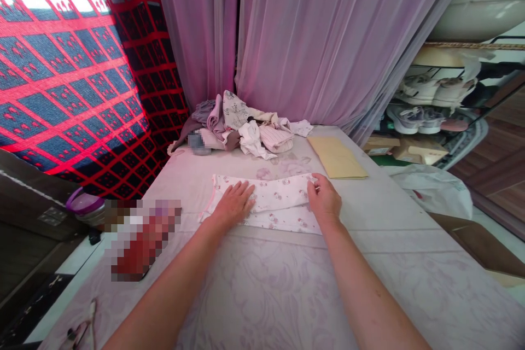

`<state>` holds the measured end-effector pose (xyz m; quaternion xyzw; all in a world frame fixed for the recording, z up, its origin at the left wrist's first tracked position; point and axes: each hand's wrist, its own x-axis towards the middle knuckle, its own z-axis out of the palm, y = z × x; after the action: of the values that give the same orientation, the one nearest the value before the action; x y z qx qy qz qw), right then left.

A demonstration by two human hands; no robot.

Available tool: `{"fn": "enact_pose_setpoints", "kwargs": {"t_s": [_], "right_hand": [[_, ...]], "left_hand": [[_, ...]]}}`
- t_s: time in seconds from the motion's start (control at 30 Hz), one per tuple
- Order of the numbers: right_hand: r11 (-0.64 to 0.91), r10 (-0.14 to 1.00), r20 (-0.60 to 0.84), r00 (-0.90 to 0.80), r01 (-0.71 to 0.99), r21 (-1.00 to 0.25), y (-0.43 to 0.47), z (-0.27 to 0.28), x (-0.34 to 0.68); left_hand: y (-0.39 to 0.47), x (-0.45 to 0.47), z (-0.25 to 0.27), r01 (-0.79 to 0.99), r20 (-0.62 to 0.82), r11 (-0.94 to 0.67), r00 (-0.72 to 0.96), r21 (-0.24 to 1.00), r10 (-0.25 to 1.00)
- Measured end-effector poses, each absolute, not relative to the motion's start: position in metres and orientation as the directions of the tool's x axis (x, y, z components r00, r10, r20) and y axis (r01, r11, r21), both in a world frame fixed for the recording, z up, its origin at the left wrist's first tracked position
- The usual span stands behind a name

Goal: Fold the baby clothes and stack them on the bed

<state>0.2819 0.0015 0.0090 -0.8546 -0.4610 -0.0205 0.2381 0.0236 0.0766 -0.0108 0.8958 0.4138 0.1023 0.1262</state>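
Note:
A white garment (283, 194) with a small red and grey print lies folded lengthwise on the bed, with pink trim along its left end. Whether it is trousers or a top, I cannot tell. My left hand (233, 200) rests flat on its left half, fingers stretched out. At the right end, my right hand (326, 198) has thumb and fingers closed on the garment's upper corner. The lower layer shows below the folded upper one.
A heap of clothes (276, 138) lies at the bed's far end, with a yellow folder (338, 157) to its right. On the left are a blurred red item (139, 249) and a cable (91, 322). Purple curtains (311, 38) hang behind; a shoe rack (435, 68) stands right.

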Motion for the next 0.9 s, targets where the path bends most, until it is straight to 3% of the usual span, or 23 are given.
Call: {"fn": "enact_pose_setpoints", "kwargs": {"t_s": [0.13,0.2,0.33,0.43,0.53,0.73,0.9], "right_hand": [[-0.521,0.815,0.132,0.564,0.814,-0.257,-0.001,0.003,0.291],[-0.491,0.826,0.197,0.528,0.846,-0.209,-0.001,0.004,0.291],[-0.218,0.896,0.342,0.283,0.952,-0.217,0.005,0.012,0.266],[0.067,0.982,0.186,-0.021,0.967,-0.246,0.013,0.014,0.232],[0.141,0.989,-0.008,-0.148,0.958,-0.249,0.018,0.008,0.209],[0.032,0.992,-0.111,-0.054,0.980,-0.197,0.014,0.000,0.219],[-0.114,0.989,-0.105,0.101,0.986,-0.123,0.004,-0.005,0.252]], "left_hand": [[0.073,0.024,-0.013,0.739,0.041,-0.601,0.621,0.305,0.783],[0.071,0.024,-0.010,0.747,0.021,-0.597,0.619,0.293,0.785],[0.068,0.025,-0.003,0.773,-0.024,-0.598,0.616,0.214,0.788],[0.067,0.026,-0.002,0.779,-0.043,-0.605,0.618,0.162,0.785],[0.066,0.026,-0.003,0.783,-0.049,-0.606,0.617,0.141,0.785],[0.066,0.027,-0.004,0.795,-0.048,-0.594,0.603,0.124,0.796],[0.066,0.027,-0.003,0.796,-0.056,-0.589,0.600,0.135,0.798]]}}
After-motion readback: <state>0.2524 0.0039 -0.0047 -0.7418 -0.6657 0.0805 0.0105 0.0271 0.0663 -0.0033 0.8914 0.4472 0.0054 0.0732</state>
